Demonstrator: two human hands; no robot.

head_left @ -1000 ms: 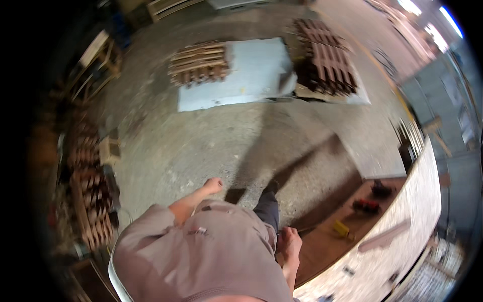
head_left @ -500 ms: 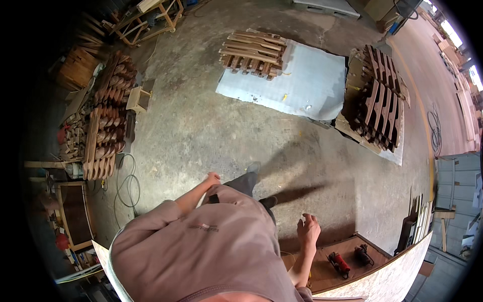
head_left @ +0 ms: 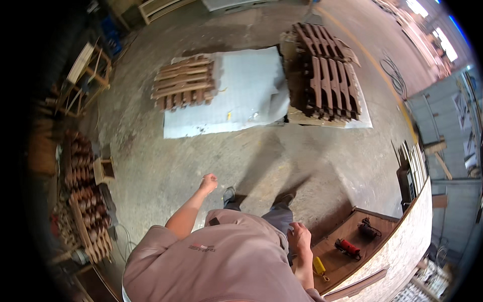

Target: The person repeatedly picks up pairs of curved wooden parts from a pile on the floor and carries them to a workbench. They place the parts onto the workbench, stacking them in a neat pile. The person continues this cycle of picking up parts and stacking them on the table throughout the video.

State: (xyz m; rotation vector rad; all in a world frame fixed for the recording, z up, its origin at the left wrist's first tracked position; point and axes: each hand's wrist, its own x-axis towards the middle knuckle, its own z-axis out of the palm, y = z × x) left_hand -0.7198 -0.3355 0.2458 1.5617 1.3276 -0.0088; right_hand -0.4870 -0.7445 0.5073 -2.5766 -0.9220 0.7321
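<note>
My left hand [head_left: 209, 182] hangs out in front of my body over the concrete floor, its fingers curled in with no object showing in them. Beside my right thigh is my right hand [head_left: 300, 236], its fingers bent loosely and apart, holding nothing that I can see. The nearest things to it are a wooden shelf [head_left: 334, 276] and a yellow tool or remote [head_left: 318, 266] on it. A red power tool [head_left: 347, 248] and a dark power tool [head_left: 369, 229] lie farther along that shelf.
Ahead, a pale sheet [head_left: 246, 80] covers some floor, with a stack of wooden slats [head_left: 185, 80] on its left. Shaped brown wooden parts [head_left: 332, 88] are piled on its right. More wooden parts [head_left: 85, 201] stand at left near a small wooden box [head_left: 104, 170]. A cable [head_left: 393, 75] lies far right.
My view has swung to the right, so the sheet and stacks sit farther left. My left hand has reached forward from my body; my right hand has come in beside my thigh.
</note>
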